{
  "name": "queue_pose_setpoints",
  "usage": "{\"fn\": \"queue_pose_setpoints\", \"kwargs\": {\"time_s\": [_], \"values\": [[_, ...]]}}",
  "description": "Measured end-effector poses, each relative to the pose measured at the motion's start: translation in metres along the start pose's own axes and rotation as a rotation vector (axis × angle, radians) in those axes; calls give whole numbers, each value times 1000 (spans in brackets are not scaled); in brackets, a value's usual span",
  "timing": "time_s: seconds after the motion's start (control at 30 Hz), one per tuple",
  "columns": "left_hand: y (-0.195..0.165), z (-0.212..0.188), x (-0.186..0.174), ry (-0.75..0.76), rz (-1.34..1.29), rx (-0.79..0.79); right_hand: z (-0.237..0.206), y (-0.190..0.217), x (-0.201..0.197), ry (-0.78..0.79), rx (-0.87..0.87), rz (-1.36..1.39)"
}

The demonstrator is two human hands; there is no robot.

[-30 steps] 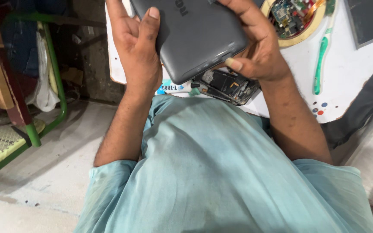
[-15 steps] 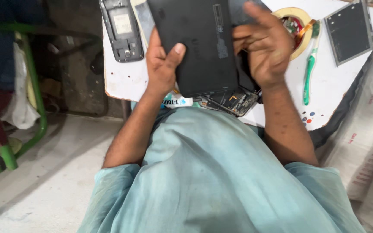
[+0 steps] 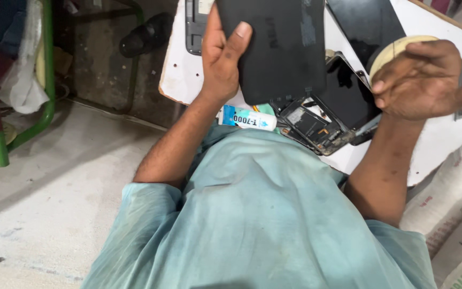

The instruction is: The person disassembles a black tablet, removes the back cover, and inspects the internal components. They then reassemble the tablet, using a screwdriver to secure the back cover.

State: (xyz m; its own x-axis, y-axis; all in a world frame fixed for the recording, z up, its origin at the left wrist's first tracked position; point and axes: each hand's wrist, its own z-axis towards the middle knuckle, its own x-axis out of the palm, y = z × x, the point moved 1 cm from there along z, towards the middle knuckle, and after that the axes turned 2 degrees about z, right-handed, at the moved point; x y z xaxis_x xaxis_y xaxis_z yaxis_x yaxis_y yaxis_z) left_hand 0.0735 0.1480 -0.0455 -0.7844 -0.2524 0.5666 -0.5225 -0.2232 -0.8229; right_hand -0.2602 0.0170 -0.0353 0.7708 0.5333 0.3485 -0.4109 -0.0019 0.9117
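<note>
Your left hand (image 3: 220,64) alone now grips the dark back cover (image 3: 274,48); your right hand (image 3: 429,80) has released it, loosely curled, apparently empty, frame right.

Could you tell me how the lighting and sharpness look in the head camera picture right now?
Head view: soft, even daylight with no hard glare; the left hand and the dark panel it grips look fairly sharp; the right hand is slightly motion-blurred; under the white table the floor falls into deep shadow.
</note>
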Motion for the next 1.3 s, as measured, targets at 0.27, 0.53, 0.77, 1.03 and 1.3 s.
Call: {"fn": "queue_pose_setpoints", "kwargs": {"time_s": [0.27, 0.53, 0.77, 1.03, 1.3], "values": [[-23, -13, -27, -222, 37, 82, -4, -14, -33, 67, 32, 289], [-21, -43, -29, -224, 52, -71, -8, 1, 2, 32, 3, -23], [-20, -45, -36, -225, -15, -72, 5, 12, 52, 151, 42, -135], [-19, -52, -33, -171, 36, -39, 5, 12, 89, 70, 34, -353], [-20, -57, -33, -200, 74, -30, 5, 9, 128, 51, 59, -522]]}}
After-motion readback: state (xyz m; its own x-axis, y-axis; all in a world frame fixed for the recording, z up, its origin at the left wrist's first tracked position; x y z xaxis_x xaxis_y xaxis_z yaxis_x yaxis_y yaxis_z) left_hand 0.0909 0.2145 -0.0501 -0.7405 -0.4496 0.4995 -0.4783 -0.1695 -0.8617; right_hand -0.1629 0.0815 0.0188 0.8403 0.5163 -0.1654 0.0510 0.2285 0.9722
